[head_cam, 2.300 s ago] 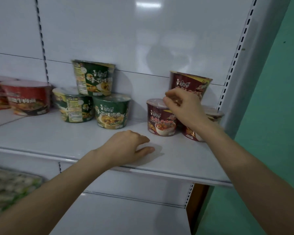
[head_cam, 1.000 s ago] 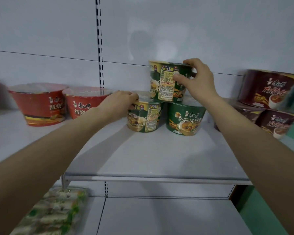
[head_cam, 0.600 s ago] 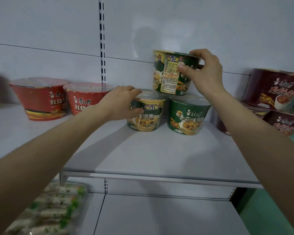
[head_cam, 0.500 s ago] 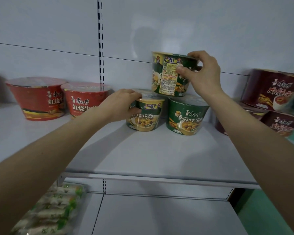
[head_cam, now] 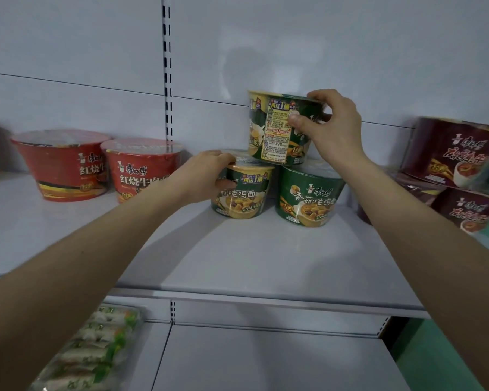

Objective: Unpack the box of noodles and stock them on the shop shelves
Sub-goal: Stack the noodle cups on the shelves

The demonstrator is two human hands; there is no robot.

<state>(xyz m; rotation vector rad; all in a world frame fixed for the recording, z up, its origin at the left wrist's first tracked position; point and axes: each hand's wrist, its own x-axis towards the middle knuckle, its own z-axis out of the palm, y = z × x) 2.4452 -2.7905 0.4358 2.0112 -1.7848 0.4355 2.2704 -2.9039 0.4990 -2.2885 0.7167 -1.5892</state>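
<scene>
Squaring up the green stack, near to far: the wrapped packs [head_cam: 91, 351] on the lower shelf [head_cam: 266, 359] aren't part of this step, so ignore them. The shelf [head_cam: 237, 249] in use has bare depth at the front, and the cups sit well back on it. Left hand [head_cam: 206, 176] grips the lower-left green cup [head_cam: 244, 193], fingers curled over the lid edge, thumb on the side wall, brand face pointing out. Right hand [head_cam: 333, 131] pinches the top green cup [head_cam: 280, 128], thumb on the label, fingers hooked over the far rim. That cup straddles the lids of the lower-left cup and the lower-right green cup [head_cam: 308, 198] (can't tell if its full weight is down). Its small-print panel faces out, not the picture side. My read: turn it about its own axis with the right hand until it matches the two below, lifting just enough to unload the film lids. Use the left hand as a brace so the base cup doesn't spin or slide with it. The two base cups should touch, or the top one will likely rock. Release right first, then left. The red bowls [head_cam: 60, 165] on the left and the maroon bowls [head_cam: 458, 153] on the right stand apart from the stack, so mind the elbows. The back panel [head_cam: 294, 46] sits just behind and can serve as a stop.
</scene>
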